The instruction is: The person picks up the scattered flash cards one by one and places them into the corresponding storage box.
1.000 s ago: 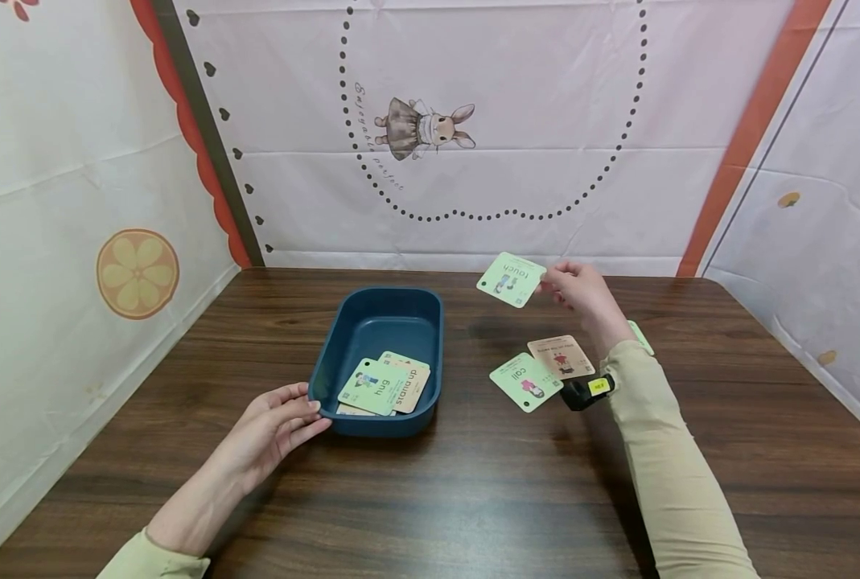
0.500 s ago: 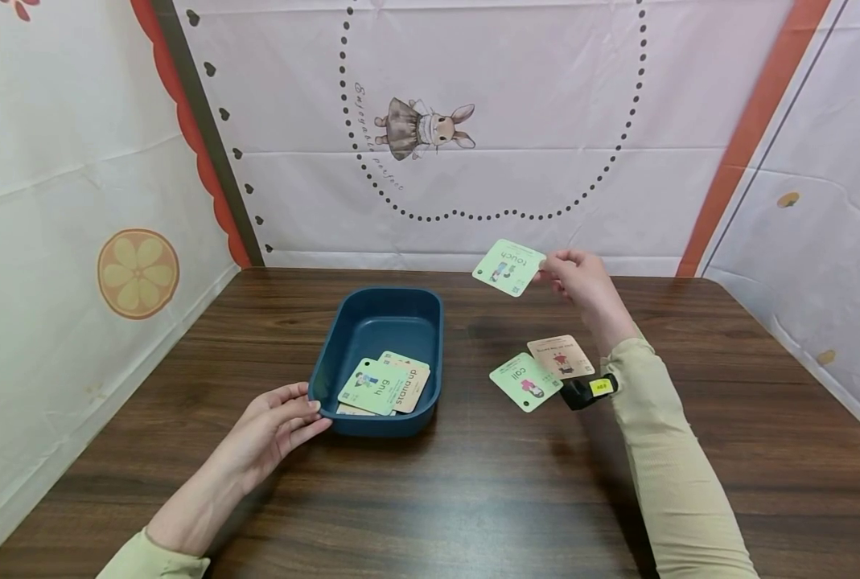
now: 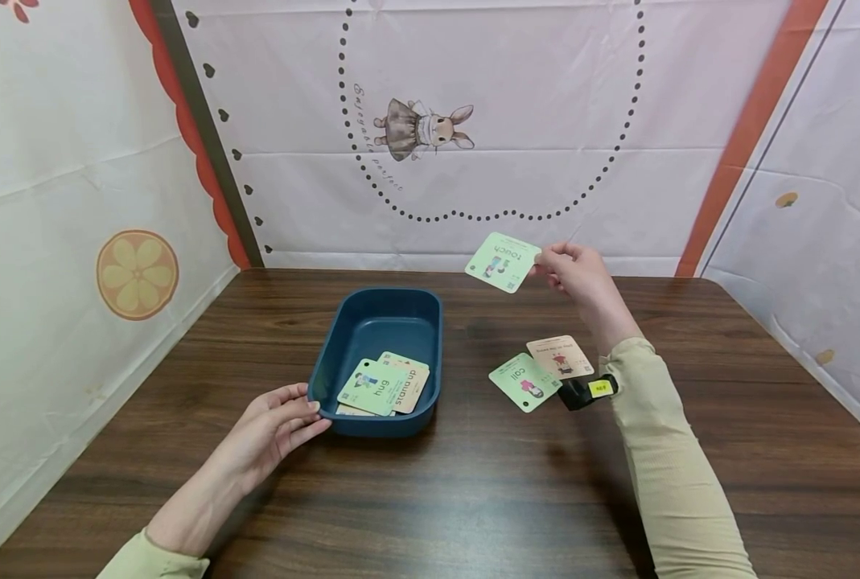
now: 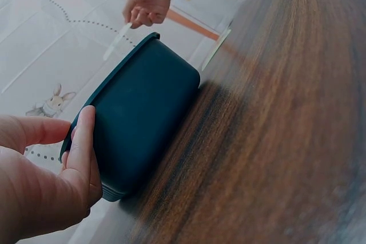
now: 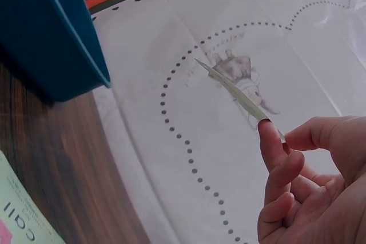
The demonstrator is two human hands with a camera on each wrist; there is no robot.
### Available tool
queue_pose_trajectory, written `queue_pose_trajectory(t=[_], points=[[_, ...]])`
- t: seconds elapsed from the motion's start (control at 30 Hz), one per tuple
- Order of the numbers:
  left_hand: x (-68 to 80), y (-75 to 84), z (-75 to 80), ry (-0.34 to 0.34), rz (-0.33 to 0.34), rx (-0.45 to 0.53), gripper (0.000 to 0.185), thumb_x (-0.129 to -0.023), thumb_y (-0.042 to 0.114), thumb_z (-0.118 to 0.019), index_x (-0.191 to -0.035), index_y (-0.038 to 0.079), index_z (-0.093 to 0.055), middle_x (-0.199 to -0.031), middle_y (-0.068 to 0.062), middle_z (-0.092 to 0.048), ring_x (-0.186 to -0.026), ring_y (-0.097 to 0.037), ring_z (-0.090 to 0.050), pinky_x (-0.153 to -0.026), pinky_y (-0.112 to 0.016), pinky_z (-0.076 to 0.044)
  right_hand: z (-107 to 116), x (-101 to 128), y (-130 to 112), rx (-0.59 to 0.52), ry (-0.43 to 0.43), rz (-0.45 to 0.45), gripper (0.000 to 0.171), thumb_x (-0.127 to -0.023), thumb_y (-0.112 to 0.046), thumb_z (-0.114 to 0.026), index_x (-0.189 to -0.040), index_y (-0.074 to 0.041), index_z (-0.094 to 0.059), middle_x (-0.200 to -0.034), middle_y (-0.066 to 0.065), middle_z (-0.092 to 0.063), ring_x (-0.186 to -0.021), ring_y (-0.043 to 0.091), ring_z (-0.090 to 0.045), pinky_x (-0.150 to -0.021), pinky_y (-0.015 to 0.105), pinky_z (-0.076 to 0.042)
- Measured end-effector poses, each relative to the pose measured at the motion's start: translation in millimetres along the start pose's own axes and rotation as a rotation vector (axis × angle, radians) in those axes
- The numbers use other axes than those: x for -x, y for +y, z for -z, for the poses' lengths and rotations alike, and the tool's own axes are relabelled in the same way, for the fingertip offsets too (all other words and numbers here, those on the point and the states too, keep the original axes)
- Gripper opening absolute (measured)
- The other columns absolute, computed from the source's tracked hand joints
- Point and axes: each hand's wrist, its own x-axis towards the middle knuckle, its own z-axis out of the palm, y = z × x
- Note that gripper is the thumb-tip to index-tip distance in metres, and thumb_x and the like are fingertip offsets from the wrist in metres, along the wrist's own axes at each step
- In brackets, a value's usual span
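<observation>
My right hand [image 3: 573, 274] pinches a green "touch" card [image 3: 503, 262] by its right edge and holds it in the air, up and to the right of the dark blue tray [image 3: 353, 322]. The right wrist view shows the same card [image 5: 237, 94] edge-on between thumb and fingers [image 5: 272, 147]. My left hand [image 3: 279, 426] rests with straight fingers against the tray's near left corner [image 4: 143, 112], thumb on its rim. Inside the tray lie a green "hug" card [image 3: 370, 387] and a "stand up" card [image 3: 409, 388], overlapping.
On the brown wooden table [image 3: 473, 498] a green "call" card [image 3: 525, 382] and a beige card [image 3: 560, 356] lie to the right of the tray, under my right forearm. Printed fabric walls close off the back and both sides.
My right hand has lifted the "touch" card slightly higher and a little leftward, toward the tray. The left hand and the tray have stayed still.
</observation>
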Motion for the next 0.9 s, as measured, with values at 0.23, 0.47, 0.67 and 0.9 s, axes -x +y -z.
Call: queue_pose_trajectory(t=[0.23,0.47,0.67,0.9], points=[[0.5,0.9,-0.2,0.000,0.004,-0.002,0.045,-0.098,0.007,-0.054,-0.135,-0.004,-0.030,-0.105,-0.003,-0.061,-0.091,-0.008,-0.065,-0.092,-0.023,-0.059,-2,7,-9,-0.004,-0.024,0.030,0.013,-0.098,-0.021,-0.053,-0.105,-0.010,-0.053,-0.068,-0.018,-0.066,-0.062,0.005,-0.047,-0.055,0.017,-0.035],[1.2,0.8,0.3,0.002,0.004,-0.004,0.045,-0.098,0.007,-0.053,-0.135,-0.005,-0.030,-0.105,-0.003,-0.060,-0.091,-0.007,-0.064,-0.093,-0.024,-0.059,-6,8,-13,-0.001,-0.041,0.044,0.010,-0.097,-0.019,-0.054,-0.103,-0.011,-0.054,-0.066,-0.020,-0.066,-0.061,0.003,-0.047,-0.057,0.017,-0.036],[0.6,-0.4,1.3,0.003,0.005,-0.013,0.044,-0.099,0.007,-0.053,-0.135,-0.004,-0.031,-0.105,-0.003,-0.060,-0.092,-0.008,-0.063,-0.093,-0.024,-0.058,-11,6,-15,-0.035,-0.068,0.044,0.007,-0.096,-0.017,-0.054,-0.100,-0.012,-0.054,-0.067,-0.017,-0.067,-0.060,0.003,-0.045,-0.058,0.018,-0.035],[-0.7,0.3,0.5,0.012,0.004,-0.022,0.044,-0.099,0.008,-0.053,-0.135,-0.004,-0.031,-0.106,-0.003,-0.060,-0.093,-0.009,-0.063,-0.094,-0.025,-0.058,-18,0,-17,-0.043,-0.097,0.041,0.013,-0.097,-0.018,-0.054,-0.105,-0.009,-0.054,-0.069,-0.017,-0.066,-0.060,0.003,-0.045,-0.056,0.017,-0.033]])
